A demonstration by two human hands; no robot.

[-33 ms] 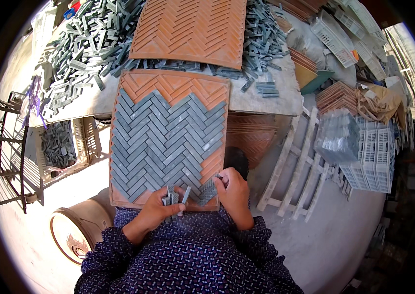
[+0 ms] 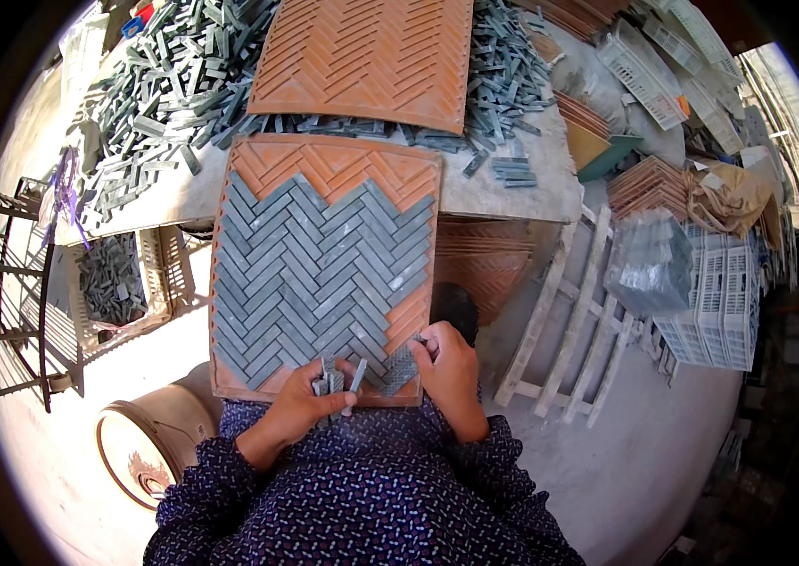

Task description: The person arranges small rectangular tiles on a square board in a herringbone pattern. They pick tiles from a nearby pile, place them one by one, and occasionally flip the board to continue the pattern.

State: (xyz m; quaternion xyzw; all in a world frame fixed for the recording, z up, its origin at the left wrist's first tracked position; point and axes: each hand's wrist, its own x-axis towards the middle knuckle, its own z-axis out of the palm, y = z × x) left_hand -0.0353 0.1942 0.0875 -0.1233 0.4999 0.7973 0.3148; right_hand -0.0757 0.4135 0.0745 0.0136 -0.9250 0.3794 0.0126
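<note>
Grey stone strips are bunching in my closed left hand; my right hand is pressing one into the orange herringbone mould, fingers curled, risking dislodged neighbours

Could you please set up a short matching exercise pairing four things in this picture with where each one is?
Things:
1. left hand
2. right hand
3. empty orange mould
4. white crate of grey strips

Places:
A. at the far end of the table, with loose grey strips beside it
B. at the near right corner of the part-filled mould
C. below the table's left side
D. holding a few grey strips at the mould's near edge

Pairs: 1-D, 2-B, 3-A, 4-C
</note>
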